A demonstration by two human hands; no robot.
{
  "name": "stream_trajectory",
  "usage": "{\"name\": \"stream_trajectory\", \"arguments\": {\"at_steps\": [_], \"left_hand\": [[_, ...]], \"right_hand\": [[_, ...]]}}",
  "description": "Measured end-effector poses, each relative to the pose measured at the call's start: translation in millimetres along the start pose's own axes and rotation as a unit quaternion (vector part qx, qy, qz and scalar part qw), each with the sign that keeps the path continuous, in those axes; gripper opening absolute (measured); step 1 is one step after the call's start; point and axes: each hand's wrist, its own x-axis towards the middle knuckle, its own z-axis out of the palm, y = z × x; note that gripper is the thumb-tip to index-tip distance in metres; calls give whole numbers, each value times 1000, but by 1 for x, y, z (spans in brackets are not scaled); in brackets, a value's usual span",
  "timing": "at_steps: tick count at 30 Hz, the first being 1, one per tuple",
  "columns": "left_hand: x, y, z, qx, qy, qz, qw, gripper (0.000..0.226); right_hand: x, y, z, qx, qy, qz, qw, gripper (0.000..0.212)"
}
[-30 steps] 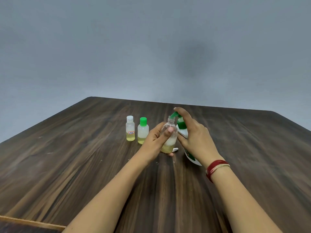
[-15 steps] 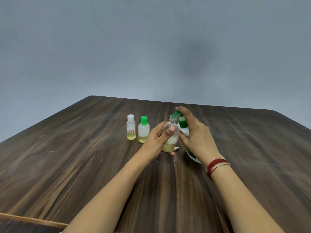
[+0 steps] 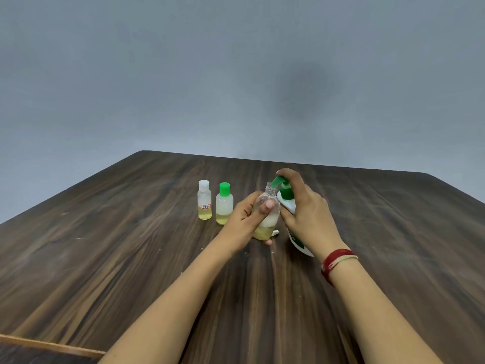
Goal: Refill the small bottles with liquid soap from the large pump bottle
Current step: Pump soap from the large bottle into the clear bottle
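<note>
Left hand (image 3: 248, 219) is gripping the uncapped small bottle (image 3: 263, 231) mid-table (image 3: 131, 258), well apart from every edge. Right hand (image 3: 309, 219) is wrapping the tilted pump bottle (image 3: 287, 199), forefinger resting on the pump head (image 3: 278, 181) - nozzle sitting at the small bottle's mouth. White-capped bottle (image 3: 204, 203) and green-capped bottle (image 3: 224, 206) are standing just left of the left hand. Pump bottle's body is mostly hiding behind the right hand - label unreadable.

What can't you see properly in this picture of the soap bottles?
From the head view, the only one:
The pump bottle: most of its body and label is hidden behind the right hand.
Soap: too small to tell whether any runs from the spout into the open bottle.
The sticker on the white-capped bottle: the writing is too small to read.
The white thing behind the open bottle: mostly hidden by it and the left hand.
</note>
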Motion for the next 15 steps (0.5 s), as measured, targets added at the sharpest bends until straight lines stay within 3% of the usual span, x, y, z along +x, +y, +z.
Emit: {"name": "stream_trajectory", "arguments": {"at_steps": [6, 10, 15], "left_hand": [[0, 2, -1, -13, 3, -1, 1000, 73], [0, 1, -2, -12, 4, -2, 1000, 71], [-1, 0, -1, 11, -3, -6, 1000, 39]], "right_hand": [[-1, -3, -2, -15, -15, -11, 1000, 71], [-1, -2, 0, -3, -8, -4, 1000, 66], [0, 1, 1, -1, 4, 7, 1000, 57]]}}
